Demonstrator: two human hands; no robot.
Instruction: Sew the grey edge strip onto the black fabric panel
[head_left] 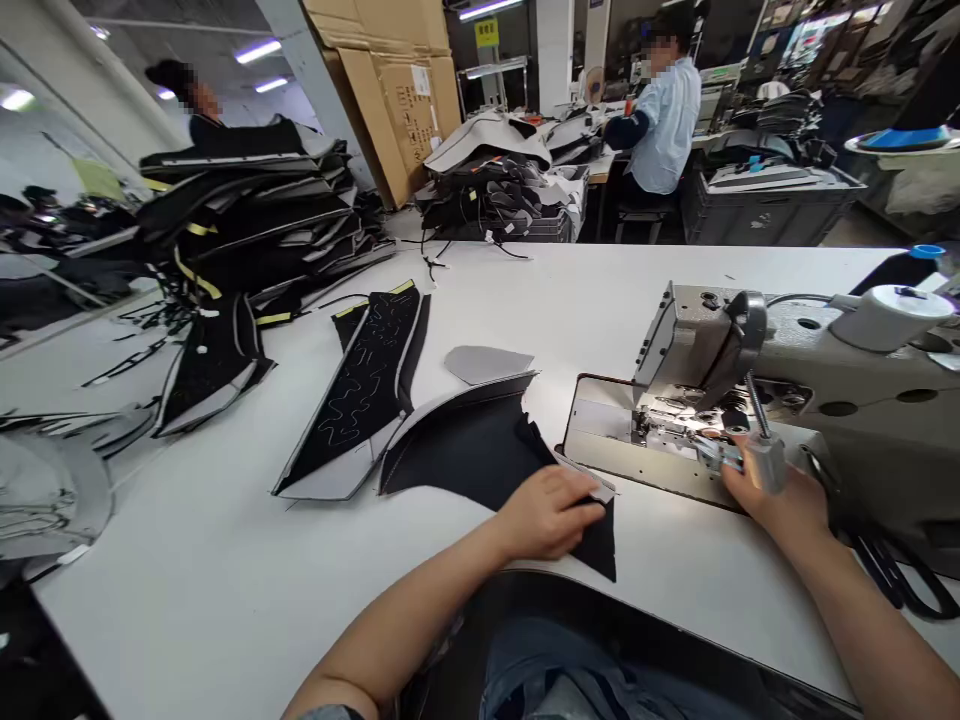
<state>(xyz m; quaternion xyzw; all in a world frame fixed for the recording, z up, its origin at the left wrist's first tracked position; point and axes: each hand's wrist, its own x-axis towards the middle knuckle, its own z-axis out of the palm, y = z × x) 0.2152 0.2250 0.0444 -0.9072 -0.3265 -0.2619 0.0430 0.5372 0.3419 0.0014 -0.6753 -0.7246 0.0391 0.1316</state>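
A: Left hand (551,512)?
B: Forearm angled in, palm down, fingers curled together pinching the black fabric piece (480,455) flat on the white table (225,560).
A: Right hand (780,500)?
B: At the sewing machine (750,380); fingers wrapped round its lever (765,445).

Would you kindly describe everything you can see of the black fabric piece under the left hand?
The black fabric piece is a flat, curved panel, matte black like felt or foam-backed cloth, with a pale grey edge along its upper rim. It lies on the white table, its pointed end toward the sewing machine. The left hand presses on its near right corner, where a grey strip shows by the fingers.
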